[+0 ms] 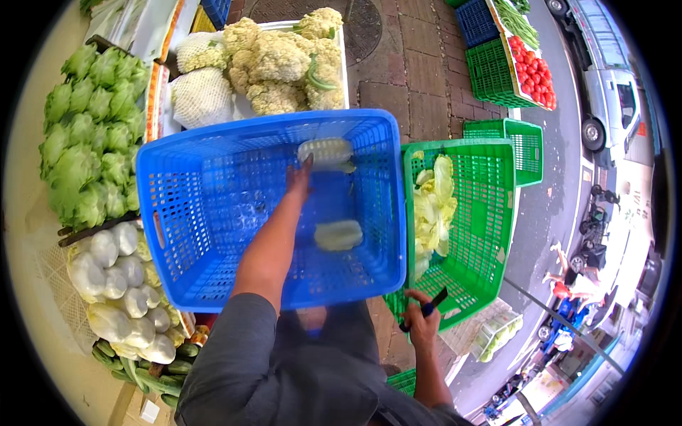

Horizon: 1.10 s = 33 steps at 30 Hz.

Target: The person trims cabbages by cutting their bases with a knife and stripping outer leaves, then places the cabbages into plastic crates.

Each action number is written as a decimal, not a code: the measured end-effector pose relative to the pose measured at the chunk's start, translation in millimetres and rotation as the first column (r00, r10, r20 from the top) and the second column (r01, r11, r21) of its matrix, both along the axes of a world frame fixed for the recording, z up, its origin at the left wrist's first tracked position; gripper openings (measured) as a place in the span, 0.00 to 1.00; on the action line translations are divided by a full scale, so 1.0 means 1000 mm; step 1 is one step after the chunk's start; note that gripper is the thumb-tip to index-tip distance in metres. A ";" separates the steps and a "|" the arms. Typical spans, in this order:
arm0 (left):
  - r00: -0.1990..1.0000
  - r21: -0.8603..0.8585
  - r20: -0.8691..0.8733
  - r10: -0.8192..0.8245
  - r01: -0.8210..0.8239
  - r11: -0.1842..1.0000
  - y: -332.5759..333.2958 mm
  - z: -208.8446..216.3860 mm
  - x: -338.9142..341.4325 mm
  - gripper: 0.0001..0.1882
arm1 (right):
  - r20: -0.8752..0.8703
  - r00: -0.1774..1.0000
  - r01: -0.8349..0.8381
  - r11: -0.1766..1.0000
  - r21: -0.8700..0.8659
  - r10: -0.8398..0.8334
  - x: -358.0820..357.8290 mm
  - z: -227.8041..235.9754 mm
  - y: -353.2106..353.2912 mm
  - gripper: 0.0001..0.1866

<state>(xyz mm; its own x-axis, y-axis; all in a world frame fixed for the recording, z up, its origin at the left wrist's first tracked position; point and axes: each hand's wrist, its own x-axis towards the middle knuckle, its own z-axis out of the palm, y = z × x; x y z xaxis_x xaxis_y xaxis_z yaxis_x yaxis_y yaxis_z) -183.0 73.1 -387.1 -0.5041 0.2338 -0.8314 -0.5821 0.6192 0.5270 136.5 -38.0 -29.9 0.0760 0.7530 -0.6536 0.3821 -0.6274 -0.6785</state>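
Observation:
A large blue plastic basket [206, 206] stands in front of me with two pale napa cabbages in it. My left hand [300, 179] reaches inside and grips the near-left end of the farther napa cabbage [327, 151]; some of its fingers are hidden. The other napa cabbage [338, 236] lies nearer to me on the basket's bottom. To the right, my right hand [422, 319] is closed around a knife [428, 308] with a blue handle and a dark blade. It is by the near-left rim of a green crate [483, 220], which holds loose yellow-green cabbage leaves [435, 206].
Cauliflowers [277, 60] fill a white box beyond the basket. Leafy lettuces [92, 128] and wrapped white cabbages [124, 277] are stacked at left, above cucumbers [167, 376]. Green crates [526, 142] and tomatoes [531, 74] stand at right, beside a road with a truck [612, 106].

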 end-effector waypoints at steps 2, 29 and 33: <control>0.533 -0.104 -0.490 -0.689 0.750 0.654 -0.005 -0.033 -0.015 0.49 | 0.005 0.999 0.054 0.999 0.000 -0.054 0.020 -0.007 -0.003 0.16; 0.756 0.225 -0.519 -0.399 0.571 0.790 -0.053 0.203 -0.019 0.44 | -0.014 0.948 -0.312 0.938 0.151 0.318 -0.005 -0.007 0.057 0.17; 0.508 0.282 -0.695 -0.509 0.843 0.458 -0.071 0.326 -0.004 0.42 | 0.083 0.816 -0.551 0.727 0.409 0.572 -0.039 -0.011 0.089 0.30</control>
<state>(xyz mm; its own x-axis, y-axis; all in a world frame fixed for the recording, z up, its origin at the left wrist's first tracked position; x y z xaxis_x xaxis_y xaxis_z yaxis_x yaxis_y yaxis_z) -187.2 2.4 -61.5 -0.2042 0.9697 -0.1342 0.3182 0.1954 0.9277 97.0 50.9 -40.9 -0.4672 0.8389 -0.2794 0.5395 0.0201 -0.8418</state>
